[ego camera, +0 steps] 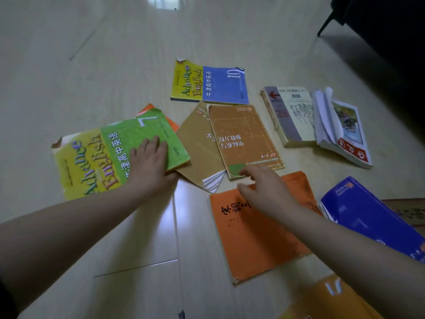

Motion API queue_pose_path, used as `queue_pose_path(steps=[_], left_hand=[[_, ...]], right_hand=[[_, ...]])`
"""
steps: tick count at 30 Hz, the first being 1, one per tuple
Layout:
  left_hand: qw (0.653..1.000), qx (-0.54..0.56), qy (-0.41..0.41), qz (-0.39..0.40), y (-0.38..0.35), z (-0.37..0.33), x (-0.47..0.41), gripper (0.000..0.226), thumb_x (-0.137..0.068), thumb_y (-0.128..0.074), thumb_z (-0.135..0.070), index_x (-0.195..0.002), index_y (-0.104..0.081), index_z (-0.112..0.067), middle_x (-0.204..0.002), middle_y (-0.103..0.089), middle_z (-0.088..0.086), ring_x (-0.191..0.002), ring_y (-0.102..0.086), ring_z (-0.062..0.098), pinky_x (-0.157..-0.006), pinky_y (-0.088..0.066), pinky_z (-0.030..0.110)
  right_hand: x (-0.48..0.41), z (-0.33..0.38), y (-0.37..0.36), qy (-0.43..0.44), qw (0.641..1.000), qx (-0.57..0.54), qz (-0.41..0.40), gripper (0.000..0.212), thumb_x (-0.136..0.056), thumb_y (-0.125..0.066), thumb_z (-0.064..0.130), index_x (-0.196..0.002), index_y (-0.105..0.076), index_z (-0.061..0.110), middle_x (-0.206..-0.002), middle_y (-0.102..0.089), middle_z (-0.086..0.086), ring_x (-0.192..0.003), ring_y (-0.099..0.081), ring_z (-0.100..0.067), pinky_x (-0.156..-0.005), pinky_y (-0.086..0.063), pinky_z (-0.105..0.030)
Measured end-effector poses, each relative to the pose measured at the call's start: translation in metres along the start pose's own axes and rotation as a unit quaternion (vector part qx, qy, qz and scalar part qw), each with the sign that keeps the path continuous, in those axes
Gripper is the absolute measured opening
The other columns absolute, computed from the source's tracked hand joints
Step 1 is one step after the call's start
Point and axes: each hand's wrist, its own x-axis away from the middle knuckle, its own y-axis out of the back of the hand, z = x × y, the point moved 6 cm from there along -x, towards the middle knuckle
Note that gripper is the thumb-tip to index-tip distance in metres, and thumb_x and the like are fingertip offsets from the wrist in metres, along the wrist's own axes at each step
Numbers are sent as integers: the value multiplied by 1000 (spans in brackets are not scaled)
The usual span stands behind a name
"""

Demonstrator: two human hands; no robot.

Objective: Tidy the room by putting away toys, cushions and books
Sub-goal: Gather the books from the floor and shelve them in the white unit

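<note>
Several books lie scattered on the pale wooden floor. My left hand (150, 161) grips the near right edge of a green and yellow English textbook (92, 155), fingers on its cover and thumb at its edge. My right hand (264, 187) reaches over an orange book (257, 245), fingertips touching the near corner of a brown-orange book (243, 137) that lies on an open tan one (197, 143). A yellow and blue English textbook (209, 82) lies farther back.
To the right lie a thick white novel (288, 116), a splayed book with a red cover (342, 130), a blue book (368, 217) and an orange-yellow book (326, 300) at the bottom. Dark furniture with a black leg (327, 21) stands at the top right.
</note>
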Motion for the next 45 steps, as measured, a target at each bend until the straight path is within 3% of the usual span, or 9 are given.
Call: queue_pose_path(steps=[6,11,16,21,25,29,34,38,45], left_hand=[[996,79,-40,-17,-3,15,-12,117,-51,-37,-82,-150,-28,-19,-159,-19,4,-147,-13,23,-119,-2,43],[993,103,-59,-21,-2,26,-27,118,-52,-31,-89,-148,-33,-21,-158,-22,2,-147,-15,22,-119,-3,42],[995,55,-65,-52,-4,30,-32,109,-63,-29,-86,-148,-32,-20,-158,-23,3,-147,-16,23,-119,-5,44],[995,46,-60,-68,-10,26,-28,100,-71,-31,-81,-148,-31,-19,-158,-23,3,-147,-15,22,-119,-5,46],[995,27,-61,-75,-10,25,-28,95,-74,-34,-78,-147,-35,-16,-157,-26,5,-146,-19,24,-117,-7,47],[995,9,-59,-75,-13,23,-28,93,-76,-38,-76,-145,-38,-14,-156,-29,7,-145,-22,25,-116,-9,49],[996,-11,-53,-69,-13,26,-31,93,-77,-36,-76,-145,-37,-13,-156,-29,7,-146,-22,25,-116,-12,51],[996,-20,-48,-67,-14,28,-32,92,-78,-35,-77,-145,-37,-14,-156,-29,7,-146,-21,25,-116,-11,51],[996,-17,-46,-69,-12,26,-32,92,-78,-36,-76,-145,-37,-13,-156,-29,7,-146,-21,24,-117,-12,51]], right_hand=[[-59,13,8,-3,998,-44,-33,32,-92,-55,23,-123,-58,16,-122,-53,-5,-99,-57,-20,-89,-46,-34],[-121,31,6,0,998,-28,-51,36,-92,-55,23,-127,-55,14,-129,-51,-8,-117,-52,-24,-94,-39,-31],[-167,45,-1,-3,999,1,-54,39,-92,-54,22,-129,-54,12,-128,-50,-12,-117,-50,-30,-92,-39,-32],[-202,41,-16,19,997,68,-13,42,-94,-51,30,-131,-53,10,-136,-45,-13,-126,-42,-33,-105,-35,-38],[-237,29,-16,-8,997,69,-33,39,-97,-42,28,-130,-51,8,-139,-43,-19,-130,-38,-38,-108,-33,-43],[-264,10,-9,-38,997,64,-36,50,-100,-39,34,-143,-37,8,-146,-36,-18,-135,-34,-37,-110,-30,-43],[-272,-9,-21,-62,991,108,51,69,-97,-25,60,-155,-10,26,-163,-3,-4,-149,-3,-30,-119,-10,-53],[-255,-14,-28,-40,988,150,13,74,-93,-21,68,-155,-9,29,-163,-3,1,-149,-5,-26,-119,-6,-52],[-204,-19,-24,-25,986,166,0,78,-91,-30,67,-154,-16,24,-161,-13,-2,-146,-16,-27,-114,-15,-52]])
